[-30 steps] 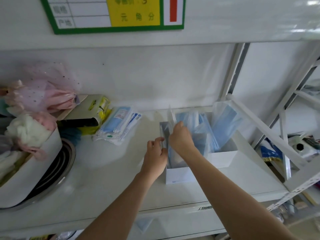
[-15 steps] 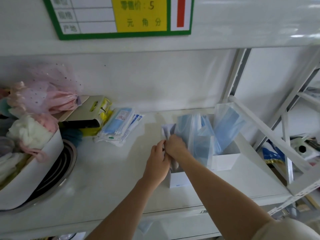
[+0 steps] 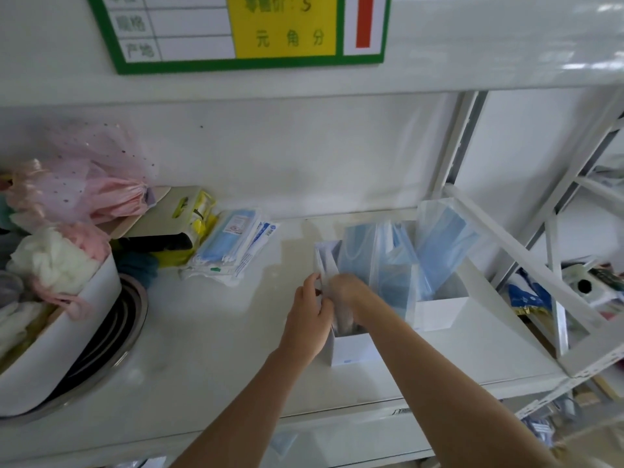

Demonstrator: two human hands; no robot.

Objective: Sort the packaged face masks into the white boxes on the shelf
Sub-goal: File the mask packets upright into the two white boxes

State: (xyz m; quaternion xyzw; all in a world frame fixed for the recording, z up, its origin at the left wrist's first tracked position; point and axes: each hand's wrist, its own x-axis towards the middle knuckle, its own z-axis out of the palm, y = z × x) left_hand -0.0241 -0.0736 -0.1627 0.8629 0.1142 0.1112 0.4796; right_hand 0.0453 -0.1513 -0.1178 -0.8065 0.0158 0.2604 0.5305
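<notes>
Two white boxes stand side by side on the white shelf (image 3: 209, 349). The left box (image 3: 351, 351) and the right box (image 3: 439, 312) both hold upright clear packets of blue face masks (image 3: 381, 265). My left hand (image 3: 309, 315) presses against the left box's left wall, fingers at its rim. My right hand (image 3: 347, 292) reaches down into that box, fingers closed among the packets there. What exactly the fingers pinch is hidden. A loose stack of packaged masks (image 3: 233, 248) lies flat on the shelf to the left.
At the far left sits a white tub (image 3: 60, 346) of fluffy pink and white items on a metal dish. A yellow and black package (image 3: 175, 228) lies beside it. A price sign (image 3: 250, 28) hangs above. White metal shelf braces (image 3: 520, 265) cross on the right.
Both hands have sunk lower at the left box. My right hand has pushed further down among the packets, and my left hand stays against the box's left wall.
</notes>
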